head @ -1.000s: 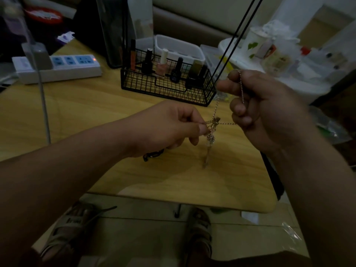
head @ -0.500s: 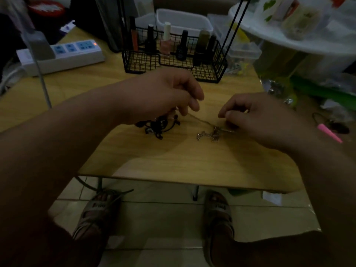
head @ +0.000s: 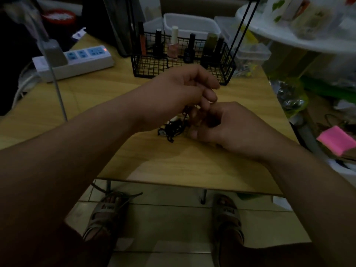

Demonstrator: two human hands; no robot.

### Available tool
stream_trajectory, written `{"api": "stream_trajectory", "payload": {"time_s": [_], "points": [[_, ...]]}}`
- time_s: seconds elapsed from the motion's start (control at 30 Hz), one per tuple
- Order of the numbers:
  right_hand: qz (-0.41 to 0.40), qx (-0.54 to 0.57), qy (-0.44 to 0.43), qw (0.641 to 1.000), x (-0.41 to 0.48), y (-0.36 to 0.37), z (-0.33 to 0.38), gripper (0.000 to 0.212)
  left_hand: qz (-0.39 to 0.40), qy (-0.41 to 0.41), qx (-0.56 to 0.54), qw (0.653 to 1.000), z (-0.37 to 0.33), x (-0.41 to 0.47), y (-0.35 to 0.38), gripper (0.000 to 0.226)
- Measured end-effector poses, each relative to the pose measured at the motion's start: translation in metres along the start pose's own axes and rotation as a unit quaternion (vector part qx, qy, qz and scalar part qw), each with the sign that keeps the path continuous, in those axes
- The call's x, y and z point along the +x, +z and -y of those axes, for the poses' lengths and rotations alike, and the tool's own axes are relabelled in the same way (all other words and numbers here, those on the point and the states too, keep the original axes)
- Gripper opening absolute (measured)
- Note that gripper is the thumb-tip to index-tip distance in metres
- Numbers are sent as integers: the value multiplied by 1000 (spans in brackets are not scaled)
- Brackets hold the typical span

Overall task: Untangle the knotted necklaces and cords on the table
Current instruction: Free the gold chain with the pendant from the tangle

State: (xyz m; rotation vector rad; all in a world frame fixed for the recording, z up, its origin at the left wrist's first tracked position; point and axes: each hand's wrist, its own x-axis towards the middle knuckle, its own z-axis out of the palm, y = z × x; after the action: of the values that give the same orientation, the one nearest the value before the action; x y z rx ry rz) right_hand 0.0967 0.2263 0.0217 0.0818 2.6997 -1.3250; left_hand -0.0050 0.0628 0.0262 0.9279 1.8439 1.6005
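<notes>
L hand first: fingers curled down and in, knuckles up. A dark strand climbs from the black cord tangle to the underside of those fingers, so it reads as a pinch on the cord, tho the contact pt sits in shadow. R hand is low, heel on or just above the table, fingers folded in toward the L. What they nip, if anything, I can't tell; too dark in that pocket.

The relation that counts: the tangle lies on the table directly below your L hand and just beside your R fingertips, on their L side. It's a compact clump w/ no clear long axis; only that one strand runs up and away from you. L hand is nearest, so I'd judge it lifts while the R picks loops apart.

Material: thin matte black cord, many small loops, w/ a pale bit at the clump's L edge. No fine chain visible. The table is smooth light wood grain.

Further out: a black wire basket w/ nail polish bottles just behind your hands, a white power strip far L, and a pink block off the table to the R.
</notes>
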Motion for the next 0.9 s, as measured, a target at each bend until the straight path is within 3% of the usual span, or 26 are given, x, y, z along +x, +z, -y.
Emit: {"api": "stream_trajectory", "payload": {"time_s": [0.13,0.27,0.4,0.47,0.57,0.7,0.9], "points": [[5,-54,11,998,0,6,3,20,-25,-2,-7,1000,0,-1,-1,37],[-21,119,30,992,-6,-9,7,38,-35,-23,-24,999,2,-2,-1,32],[-53,205,35,977,-1,-7,6,31,-26,-22,42,999,0,-5,1,32],[-68,283,40,956,1,-8,7,34,-30,-21,67,997,1,-7,-1,33],[-90,373,33,923,0,-13,11,42,26,-45,148,988,6,-13,-4,42],[-128,341,30,931,-1,-19,9,45,33,-4,355,934,17,-18,-4,50],[-164,295,33,941,-2,-24,-2,43,-38,26,375,926,29,-22,-8,26]]}}
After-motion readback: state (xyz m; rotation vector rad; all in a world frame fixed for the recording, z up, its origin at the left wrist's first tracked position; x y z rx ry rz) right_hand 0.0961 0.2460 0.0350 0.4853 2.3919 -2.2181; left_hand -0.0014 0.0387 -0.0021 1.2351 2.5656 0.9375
